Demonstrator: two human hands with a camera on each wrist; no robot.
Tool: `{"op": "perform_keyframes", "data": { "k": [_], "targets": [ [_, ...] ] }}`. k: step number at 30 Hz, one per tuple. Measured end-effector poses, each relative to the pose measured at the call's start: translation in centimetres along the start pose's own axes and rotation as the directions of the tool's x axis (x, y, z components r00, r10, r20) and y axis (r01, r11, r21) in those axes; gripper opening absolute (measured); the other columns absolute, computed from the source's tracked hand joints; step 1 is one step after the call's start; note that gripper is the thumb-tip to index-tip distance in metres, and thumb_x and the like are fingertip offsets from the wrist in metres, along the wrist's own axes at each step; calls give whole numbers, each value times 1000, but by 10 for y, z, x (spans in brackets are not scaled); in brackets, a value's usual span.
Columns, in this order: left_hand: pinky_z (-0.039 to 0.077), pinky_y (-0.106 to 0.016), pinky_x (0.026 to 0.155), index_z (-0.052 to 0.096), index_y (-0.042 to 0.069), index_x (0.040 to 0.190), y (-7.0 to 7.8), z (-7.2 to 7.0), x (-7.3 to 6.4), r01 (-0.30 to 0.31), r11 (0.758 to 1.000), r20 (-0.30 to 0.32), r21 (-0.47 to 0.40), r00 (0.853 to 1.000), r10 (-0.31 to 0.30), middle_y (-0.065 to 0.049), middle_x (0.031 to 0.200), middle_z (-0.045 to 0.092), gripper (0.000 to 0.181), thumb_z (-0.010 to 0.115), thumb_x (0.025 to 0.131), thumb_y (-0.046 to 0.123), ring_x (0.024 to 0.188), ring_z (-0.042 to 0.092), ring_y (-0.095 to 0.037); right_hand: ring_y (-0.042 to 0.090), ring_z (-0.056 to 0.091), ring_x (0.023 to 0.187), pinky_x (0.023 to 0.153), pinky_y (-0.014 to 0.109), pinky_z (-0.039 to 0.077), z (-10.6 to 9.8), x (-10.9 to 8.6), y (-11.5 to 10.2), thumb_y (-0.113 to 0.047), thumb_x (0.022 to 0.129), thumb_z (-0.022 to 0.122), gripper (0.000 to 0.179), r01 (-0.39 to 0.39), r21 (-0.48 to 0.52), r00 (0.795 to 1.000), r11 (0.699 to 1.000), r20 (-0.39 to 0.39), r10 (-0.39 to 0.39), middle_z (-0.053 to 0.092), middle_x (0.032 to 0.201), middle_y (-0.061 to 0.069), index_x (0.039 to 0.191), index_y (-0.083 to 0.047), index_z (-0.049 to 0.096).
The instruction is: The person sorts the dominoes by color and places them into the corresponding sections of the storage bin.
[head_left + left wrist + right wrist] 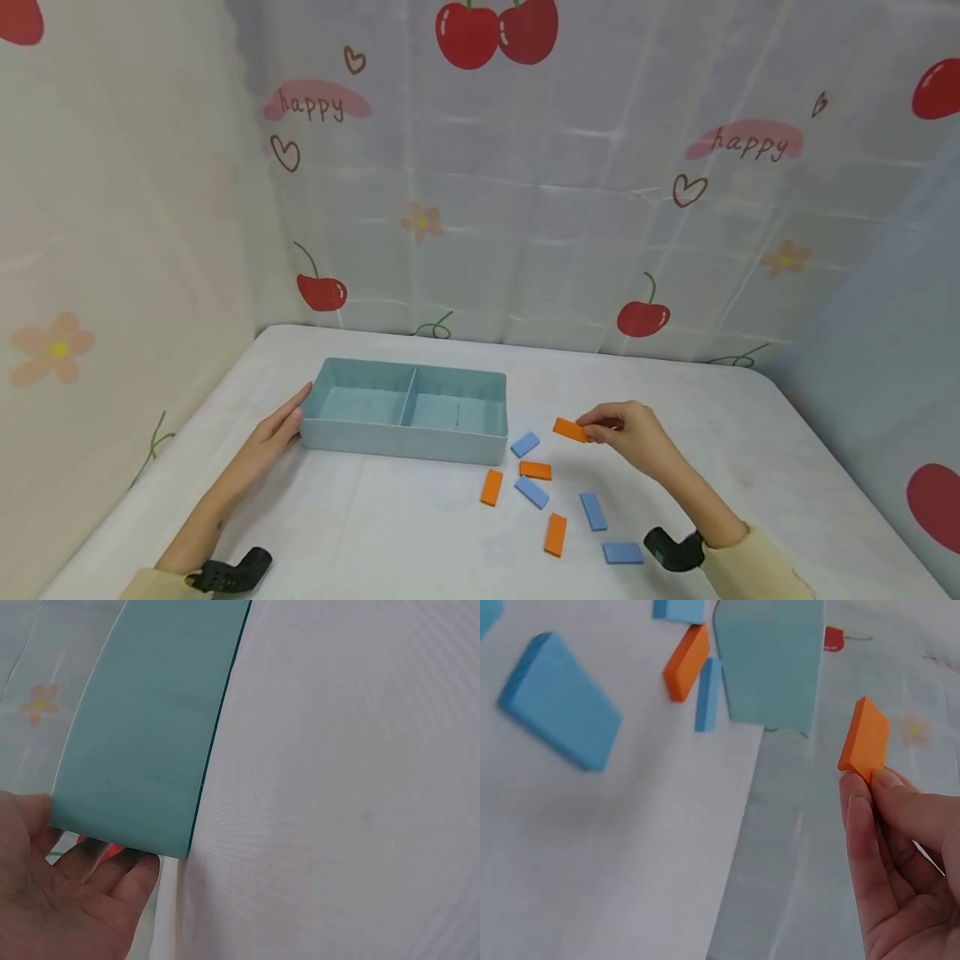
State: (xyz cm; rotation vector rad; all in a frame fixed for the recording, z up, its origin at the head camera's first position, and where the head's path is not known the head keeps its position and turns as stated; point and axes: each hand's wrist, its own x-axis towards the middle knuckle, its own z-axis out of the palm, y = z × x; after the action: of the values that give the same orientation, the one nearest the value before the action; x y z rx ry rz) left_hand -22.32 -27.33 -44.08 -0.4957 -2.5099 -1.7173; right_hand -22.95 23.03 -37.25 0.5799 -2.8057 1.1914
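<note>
My right hand [630, 435] pinches an orange block [568, 429] between thumb and fingertips, raised above the table to the right of the box. In the right wrist view that orange block [866, 739] stands out beyond the fingertips. A pale teal box [402, 439] with two compartments sits toward the back left; no blocks show inside. Against its left end rests my left hand [272, 433], fingers extended along the wall. From the left wrist, the left hand [82, 892] touches the end of the box [150, 727] with thumb and fingers.
Flat blue blocks, such as one blue block [593, 512], and orange blocks, such as one orange block [555, 534], lie scattered right of and in front of the box. A white cloth covers the table [397, 533]. Printed curtains [525, 250] hang behind and beside it.
</note>
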Motion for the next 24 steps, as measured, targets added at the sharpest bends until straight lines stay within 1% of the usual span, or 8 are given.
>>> {"op": "perform_keyframes", "data": {
  "k": [2,4,7,11,14,19,21,24],
  "targets": [
    [36,-11,88,16,-1,148,0,0,-1,1,1000,0,-5,1000,-1,-24,150,12,51,32,105,22,132,16,-47,24,63,73,68,25,55,7,11,-10,0,84,67,9,9,38,1000,999,-14,-9,66,82,6,93,0,71],
    [36,-13,90,17,-1,148,1,0,-2,7,1000,-1,-4,1000,-7,-24,150,11,51,32,105,21,132,16,-47,21,64,72,68,26,55,14,23,-19,1,84,67,9,19,66,1000,998,-24,-17,67,82,5,92,1,71],
    [37,-27,95,16,0,148,2,0,-2,18,1000,-1,5,1000,-18,-25,150,11,50,32,105,20,132,15,-47,20,65,72,68,27,55,24,39,-31,1,84,67,9,36,105,999,994,-19,-34,67,81,5,92,2,71],
    [31,-44,97,16,2,149,1,0,-1,34,999,-5,4,999,-34,-23,151,11,52,32,105,23,133,14,-46,18,64,71,69,29,55,40,60,-45,-1,85,66,9,53,143,998,988,15,-55,67,80,5,92,1,71],
    [30,-47,97,16,1,149,0,0,-1,33,999,-5,-7,999,-33,-23,151,11,53,33,104,24,133,14,-46,22,65,72,69,31,56,54,74,-55,-2,86,66,8,48,169,996,985,62,-59,67,79,5,91,1,71],
    [32,-44,97,16,1,148,0,-1,-2,37,999,-13,-16,999,-38,-23,151,11,53,34,104,25,133,15,-46,29,66,74,71,38,55,85,95,-66,1,86,65,8,14,219,989,976,141,-46,66,77,6,90,3,71],
    [32,-43,97,17,1,148,0,-1,-3,39,999,-11,-30,999,-40,-23,151,10,52,33,104,23,133,14,-46,31,66,75,71,40,55,98,101,-68,1,86,65,7,3,234,985,972,168,-43,67,76,7,89,4,71],
    [31,-45,97,17,0,148,0,1,-3,37,998,-2,-56,999,-37,-24,151,9,51,33,104,20,133,13,-47,29,66,73,70,40,56,113,109,-69,2,86,64,7,-10,257,977,966,208,-46,67,76,8,89,6,70]
  ]
}}
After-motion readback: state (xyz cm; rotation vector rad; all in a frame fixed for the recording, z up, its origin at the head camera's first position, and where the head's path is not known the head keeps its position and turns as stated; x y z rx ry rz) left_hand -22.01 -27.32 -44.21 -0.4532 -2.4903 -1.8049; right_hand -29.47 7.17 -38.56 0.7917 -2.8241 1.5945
